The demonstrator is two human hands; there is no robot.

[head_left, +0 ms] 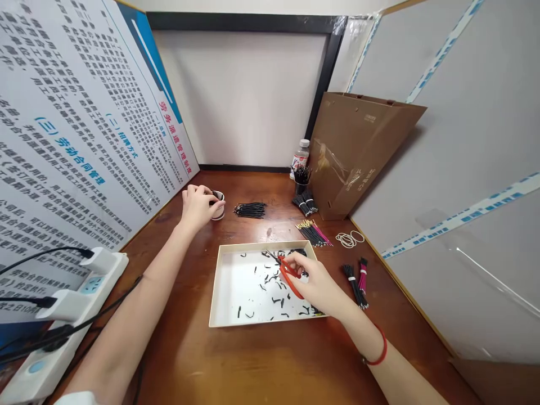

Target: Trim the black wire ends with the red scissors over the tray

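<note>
My left hand point(197, 206) is bent over a small white cup point(218, 214) at the back left, its thumb and fingertips drawn together at the rim. Something dark shows by the fingertips, but I cannot make out what they grip. Wrapped round a pair of red-handled pliers point(291, 278), my right hand point(313, 283) hovers above a shallow white box point(214, 287). The pliers' dark jaws point to the upper left. Many short black scraps point(274, 279) lie scattered over the box floor. Just right of the cup, a row of black wires point(250, 210) rests on the table.
Behind the box to the right are black and magenta wires point(314, 233), bundled black wires point(305, 203), a wire-filled holder point(301, 184) and a bottle point(300, 154). Rubber bands point(349, 239) and tied bundles point(355, 286) lie right. A paper bag point(358, 152) leans there; a power strip point(80, 320) stands left.
</note>
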